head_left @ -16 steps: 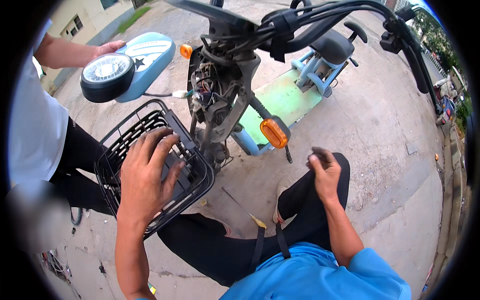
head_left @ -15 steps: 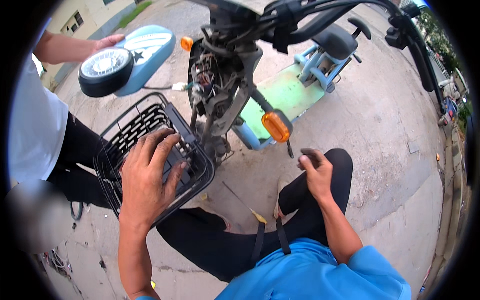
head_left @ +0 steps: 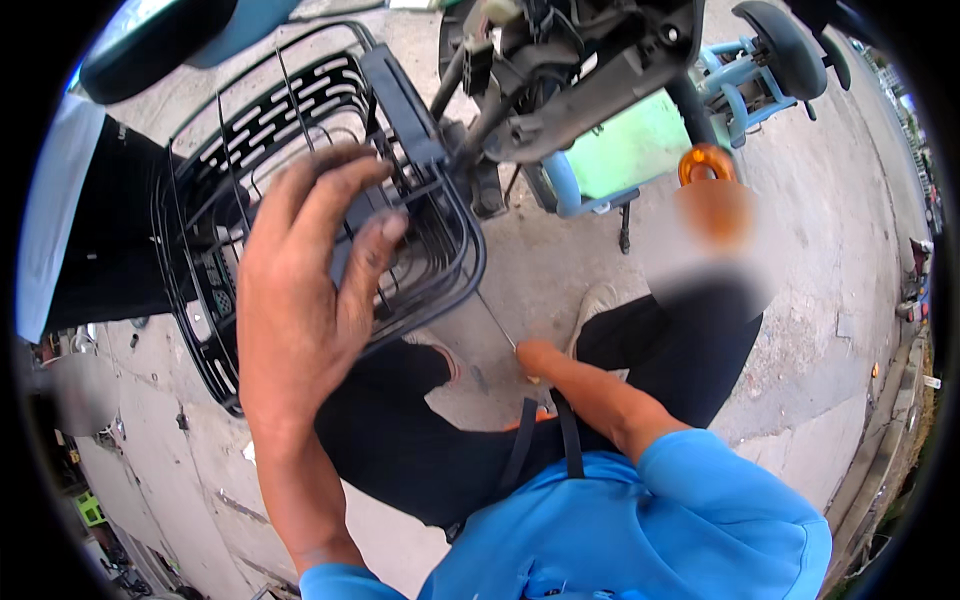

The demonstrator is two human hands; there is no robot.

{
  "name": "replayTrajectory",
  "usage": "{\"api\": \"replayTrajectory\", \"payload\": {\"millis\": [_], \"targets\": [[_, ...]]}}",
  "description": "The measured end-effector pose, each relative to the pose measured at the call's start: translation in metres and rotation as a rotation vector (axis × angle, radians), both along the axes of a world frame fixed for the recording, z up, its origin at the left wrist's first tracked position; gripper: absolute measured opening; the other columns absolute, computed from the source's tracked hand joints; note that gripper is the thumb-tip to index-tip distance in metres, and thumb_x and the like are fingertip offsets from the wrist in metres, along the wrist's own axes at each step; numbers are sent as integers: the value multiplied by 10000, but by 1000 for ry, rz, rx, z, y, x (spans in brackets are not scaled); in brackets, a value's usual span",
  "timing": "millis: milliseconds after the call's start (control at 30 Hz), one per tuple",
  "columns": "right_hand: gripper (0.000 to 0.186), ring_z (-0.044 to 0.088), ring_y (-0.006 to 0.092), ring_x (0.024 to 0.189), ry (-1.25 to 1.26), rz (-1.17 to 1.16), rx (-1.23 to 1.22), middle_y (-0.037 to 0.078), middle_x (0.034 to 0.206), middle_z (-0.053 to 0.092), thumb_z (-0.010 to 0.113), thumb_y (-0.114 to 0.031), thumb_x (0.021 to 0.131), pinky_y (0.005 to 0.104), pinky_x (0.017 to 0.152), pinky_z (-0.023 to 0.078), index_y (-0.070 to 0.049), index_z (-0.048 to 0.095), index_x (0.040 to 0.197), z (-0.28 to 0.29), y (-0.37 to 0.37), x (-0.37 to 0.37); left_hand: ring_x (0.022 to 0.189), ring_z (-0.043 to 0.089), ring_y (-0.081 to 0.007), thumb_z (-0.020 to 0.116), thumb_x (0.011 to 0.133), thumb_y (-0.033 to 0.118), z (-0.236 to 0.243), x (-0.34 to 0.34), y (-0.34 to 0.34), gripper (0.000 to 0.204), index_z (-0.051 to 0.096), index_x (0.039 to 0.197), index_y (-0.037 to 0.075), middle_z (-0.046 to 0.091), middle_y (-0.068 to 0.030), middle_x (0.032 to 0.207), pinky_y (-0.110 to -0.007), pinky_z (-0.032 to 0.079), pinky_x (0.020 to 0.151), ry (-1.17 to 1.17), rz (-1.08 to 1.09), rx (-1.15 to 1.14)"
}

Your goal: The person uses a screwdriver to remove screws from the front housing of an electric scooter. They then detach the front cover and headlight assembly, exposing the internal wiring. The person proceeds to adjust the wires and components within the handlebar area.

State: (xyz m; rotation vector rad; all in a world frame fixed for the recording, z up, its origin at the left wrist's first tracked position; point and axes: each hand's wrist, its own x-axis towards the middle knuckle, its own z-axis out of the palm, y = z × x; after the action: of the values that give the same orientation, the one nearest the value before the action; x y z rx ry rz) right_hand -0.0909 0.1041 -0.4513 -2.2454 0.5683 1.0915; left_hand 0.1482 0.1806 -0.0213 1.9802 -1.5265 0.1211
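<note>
A black basket [head_left: 478, 262] is mounted at the front of a scooter. My left hand [head_left: 305, 265] hovers over its opening, fingers slightly bent, thumb apart, with nothing visible between them. Down between my knees my right hand [head_left: 535, 362] is closed around the handle of a screwdriver [head_left: 497, 318]. The thin shaft points up and left out of my fist. Most of the handle is hidden by the hand.
The exposed scooter front [head_left: 590, 110] stands at the top, with a green footboard [head_left: 635, 145] behind it. An orange turn signal [head_left: 706, 165] juts out near my right knee. A blue-and-black headlight unit [head_left: 160, 45] is at upper left, beside another person's dark trousers [head_left: 110, 220].
My right hand has gone from beside my right knee down to the screwdriver on the ground and closed on it. My view has shifted lower, and my left hand stays over the basket.
</note>
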Motion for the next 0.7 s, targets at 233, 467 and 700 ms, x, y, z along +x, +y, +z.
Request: {"api": "replayTrajectory", "payload": {"millis": [233, 467, 700], "targets": [[463, 658, 359, 1094, -6, -71, -50, 251, 1147, 663, 640, -102, 854, 464, 896, 534, 60, 490, 1261, -50, 44, 9, 1079, 626, -342, 733, 825, 134, 12, 3, 5, 301, 667, 1077, -18, 633, -186, 1164, -407, 495, 922, 68, 18, 57], [433, 698, 370, 962, -104, -272, -258, 209, 1037, 697, 607, -157, 872, 472, 820, 558, 5, 480, 1253, -120, 46, -16, 1031, 627, -323, 780, 752, 94, 11, 0, 4, 329, 668, 1053, 25, 651, -135, 1136, -399, 517, 863, 111, 8, 63], [500, 723, 330, 841, -6, -298, 98, 205, 1018, 709, 699, -190, 744, 452, 717, 581, -10, 566, 1191, -67, 4, 9, 1033, 624, -334, 756, 782, 91, 8, 4, 12, 300, 659, 1056, 18, 647, -135, 1135, -401, 511, 869, 79, -6, -4]]}}
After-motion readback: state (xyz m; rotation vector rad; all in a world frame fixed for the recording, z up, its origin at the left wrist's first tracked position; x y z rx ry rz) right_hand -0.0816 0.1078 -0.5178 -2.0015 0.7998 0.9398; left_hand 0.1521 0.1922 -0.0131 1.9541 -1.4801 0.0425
